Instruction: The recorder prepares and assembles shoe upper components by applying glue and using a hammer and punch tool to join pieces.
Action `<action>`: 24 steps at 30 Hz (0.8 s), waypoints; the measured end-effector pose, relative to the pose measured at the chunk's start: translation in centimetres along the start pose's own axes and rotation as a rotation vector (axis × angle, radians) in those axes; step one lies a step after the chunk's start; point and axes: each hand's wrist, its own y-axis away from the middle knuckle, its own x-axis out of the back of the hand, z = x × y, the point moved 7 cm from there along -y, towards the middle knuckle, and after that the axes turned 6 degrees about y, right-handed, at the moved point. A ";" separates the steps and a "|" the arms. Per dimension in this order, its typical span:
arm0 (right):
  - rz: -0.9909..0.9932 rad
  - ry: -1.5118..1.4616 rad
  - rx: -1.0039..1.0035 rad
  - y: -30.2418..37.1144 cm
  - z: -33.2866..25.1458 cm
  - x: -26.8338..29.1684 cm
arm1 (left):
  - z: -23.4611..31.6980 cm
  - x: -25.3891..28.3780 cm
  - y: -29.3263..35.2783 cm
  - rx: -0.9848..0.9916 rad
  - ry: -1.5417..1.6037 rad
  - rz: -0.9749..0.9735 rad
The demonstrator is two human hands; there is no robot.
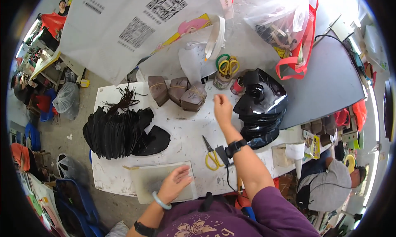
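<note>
My left hand (177,181) is open, fingers stretched out, above a pale flat board (142,180) at the table's near edge. Farther forward, my right hand (223,109) has its fingers curled together over the white table (181,132); anything between the fingertips is hidden. To its left stand several brown bundles (194,97) held by bands. Glossy black pieces (266,99) lie stacked at its right. A fanned row of matte black cut pieces (113,134) fills the table's left side, with dark thin strips (122,100) behind it. Yellow-handled scissors (212,158) lie near my right forearm.
A jar with scissors (223,79) and a red can (236,87) stand at the back. A large white printed sheet (111,31) hangs at upper left. Plastic and red bags (303,51) are at upper right. A person in grey (330,185) is at the right.
</note>
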 end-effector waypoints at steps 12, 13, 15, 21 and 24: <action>0.400 0.130 -0.838 -9.0 18.5 -3.1 | -4.3 8.3 8.2 0.131 -0.081 0.603; 0.462 0.170 -0.715 -9.4 17.5 -2.6 | -4.6 8.4 8.4 0.203 -0.042 0.646; 0.533 0.212 -0.602 -9.7 17.9 -2.5 | -4.2 8.4 8.0 0.210 -0.059 0.606; 0.553 0.016 -0.610 -10.5 19.7 -2.3 | -5.4 11.4 8.9 0.146 -0.170 0.557; 0.561 0.112 -0.485 -11.7 21.6 -0.7 | -6.0 12.5 8.7 0.204 -0.225 0.550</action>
